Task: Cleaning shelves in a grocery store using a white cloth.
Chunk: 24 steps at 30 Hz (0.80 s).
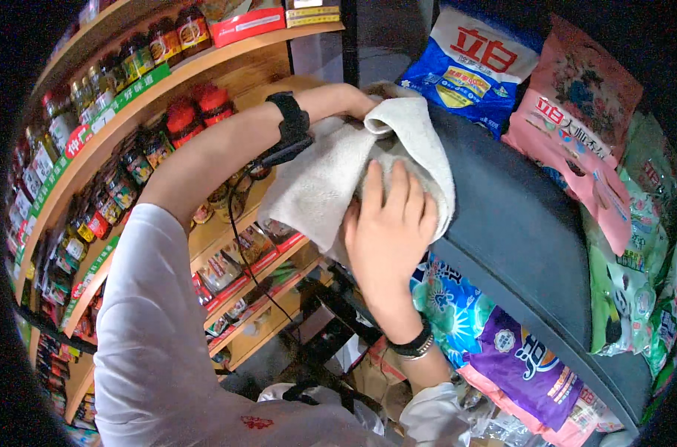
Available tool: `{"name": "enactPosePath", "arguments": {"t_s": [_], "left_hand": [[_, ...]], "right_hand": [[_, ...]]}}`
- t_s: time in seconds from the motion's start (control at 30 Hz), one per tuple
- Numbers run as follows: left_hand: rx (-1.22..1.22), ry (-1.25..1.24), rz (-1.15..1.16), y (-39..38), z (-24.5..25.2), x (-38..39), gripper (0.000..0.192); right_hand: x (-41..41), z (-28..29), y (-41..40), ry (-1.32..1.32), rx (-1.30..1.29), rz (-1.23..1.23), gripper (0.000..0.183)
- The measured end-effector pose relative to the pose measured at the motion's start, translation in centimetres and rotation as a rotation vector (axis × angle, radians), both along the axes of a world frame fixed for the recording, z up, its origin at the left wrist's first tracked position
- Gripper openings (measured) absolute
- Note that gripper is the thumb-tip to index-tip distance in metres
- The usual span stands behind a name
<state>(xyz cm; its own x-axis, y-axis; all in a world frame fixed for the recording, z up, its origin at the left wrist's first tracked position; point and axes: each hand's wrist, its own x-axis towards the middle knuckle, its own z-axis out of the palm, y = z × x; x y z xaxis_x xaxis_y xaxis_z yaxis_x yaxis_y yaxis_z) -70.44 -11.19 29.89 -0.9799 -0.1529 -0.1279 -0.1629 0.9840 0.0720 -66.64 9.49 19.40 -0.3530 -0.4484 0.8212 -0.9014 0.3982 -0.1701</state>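
A white terry cloth (322, 184) lies bunched and folded over the near end of a dark grey shelf top (511, 201). My left hand (361, 103) reaches in from the left and holds the cloth's upper part; its fingers are hidden behind a rolled fold. Flat on the cloth's inner side rests my right hand (391, 223), fingers extended and slightly apart, with the thumb beside the cloth's edge. A black strap (288, 120) wraps my left wrist, and a dark band with a bracelet (414, 346) circles the right.
Wooden shelves (254, 44) on the left carry bottles and jars, including red-capped jars (185, 123). Detergent bags, one blue and white (472, 67) and one pink (573, 128), stand along the top's far side. A purple bag (517, 357) sits below its edge. A thin black cable (249, 262) hangs nearby.
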Motion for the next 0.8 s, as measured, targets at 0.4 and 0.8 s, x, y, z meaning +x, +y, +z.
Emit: {"name": "enactPosePath", "arguments": {"t_s": [0.4, 0.8], "left_hand": [[0.353, 0.245, -0.071, -5.0, -1.3, -4.5, 0.019], [-0.319, 0.358, -0.050, -3.0, -2.1, -4.0, 0.022]], "right_hand": [[0.5, 0.8, -4.8, 0.088, 0.275, -0.195, 0.053], [0.0, 0.2, -3.9, 0.204, 0.140, -0.182, 0.042]]}}
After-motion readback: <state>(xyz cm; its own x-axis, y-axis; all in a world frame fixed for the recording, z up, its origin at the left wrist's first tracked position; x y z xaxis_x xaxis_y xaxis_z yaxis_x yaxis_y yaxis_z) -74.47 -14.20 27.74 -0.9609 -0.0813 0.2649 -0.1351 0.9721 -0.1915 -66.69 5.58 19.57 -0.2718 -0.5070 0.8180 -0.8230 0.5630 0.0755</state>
